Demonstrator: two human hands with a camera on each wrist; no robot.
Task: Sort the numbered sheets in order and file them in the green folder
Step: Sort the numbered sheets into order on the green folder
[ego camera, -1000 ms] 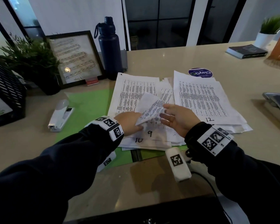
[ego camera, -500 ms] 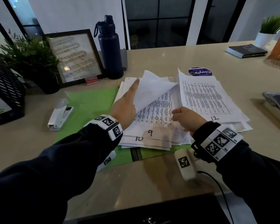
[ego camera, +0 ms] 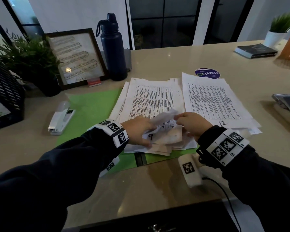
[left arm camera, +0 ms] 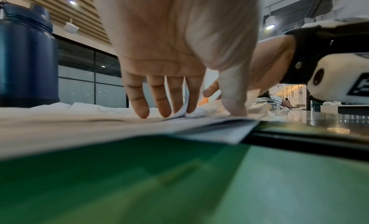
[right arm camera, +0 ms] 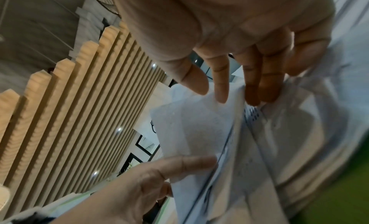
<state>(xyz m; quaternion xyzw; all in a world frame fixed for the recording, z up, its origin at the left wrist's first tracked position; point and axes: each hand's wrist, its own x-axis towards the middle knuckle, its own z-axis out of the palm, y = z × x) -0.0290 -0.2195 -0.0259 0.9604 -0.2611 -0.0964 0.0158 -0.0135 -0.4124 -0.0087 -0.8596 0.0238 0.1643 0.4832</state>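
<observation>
The green folder [ego camera: 90, 108] lies open on the desk under a loose pile of printed sheets [ego camera: 151, 97]. A second pile topped by the sheet marked 12 [ego camera: 214, 101] lies to its right. At the near edge my left hand [ego camera: 151, 129] and right hand [ego camera: 177, 118] hold a curled-up sheet corner [ego camera: 164, 116] just above the sheet marked 9 [ego camera: 151, 136]. In the left wrist view my left hand [left arm camera: 199, 110] has its thumb down on the pile and a sheet edge [left arm camera: 183, 104] between its fingers. In the right wrist view my right hand [right arm camera: 215, 88] pinches the lifted sheet [right arm camera: 199, 132].
A white stapler [ego camera: 60, 119] lies on the folder's left edge. Behind stand a dark bottle [ego camera: 113, 47], a framed picture [ego camera: 77, 57], a plant [ego camera: 28, 59] and a black tray [ego camera: 5, 91]. A round sticker [ego camera: 207, 73], a book [ego camera: 256, 51] and a device [ego camera: 286, 102] lie to the right.
Half a second ago my left hand had swung a sheet up and away over the pile. Now both hands are back at the near edge, holding a curled corner above sheet 9.
</observation>
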